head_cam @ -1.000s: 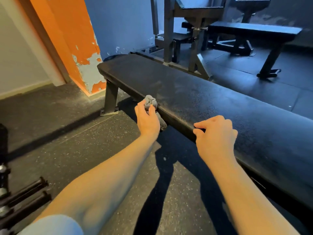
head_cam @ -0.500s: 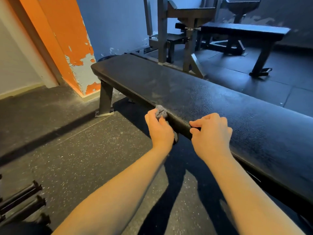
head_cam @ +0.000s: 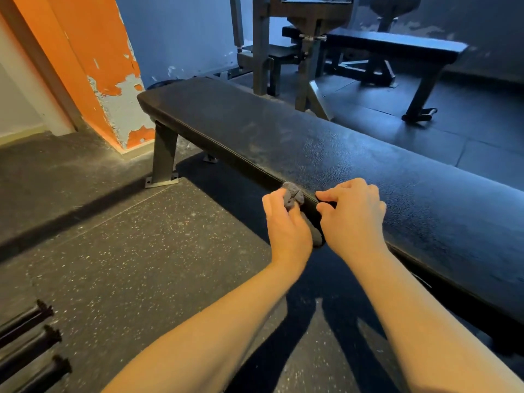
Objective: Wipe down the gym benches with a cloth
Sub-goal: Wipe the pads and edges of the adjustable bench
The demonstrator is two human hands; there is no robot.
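Note:
A long black padded gym bench point(head_cam: 283, 131) runs from upper left to lower right, its top dusty with pale smears. My left hand point(head_cam: 286, 225) grips a bunched grey cloth point(head_cam: 292, 194) and presses it against the bench's near side edge. My right hand point(head_cam: 353, 217) rests on the bench's near edge just right of the cloth, its fingers curled over the padding and its thumb on the side. The two hands are almost touching.
A second black bench point(head_cam: 397, 42) stands at the back right behind a grey metal rack frame point(head_cam: 303, 52). An orange pillar with peeling paint point(head_cam: 93, 61) stands left of the bench end. Black bar ends point(head_cam: 37, 338) lie at the lower left on the speckled rubber floor point(head_cam: 141, 251).
My left hand has slid the cloth to the right along the bench's near edge, from well left of my right hand to right beside it. My right hand stays on the edge.

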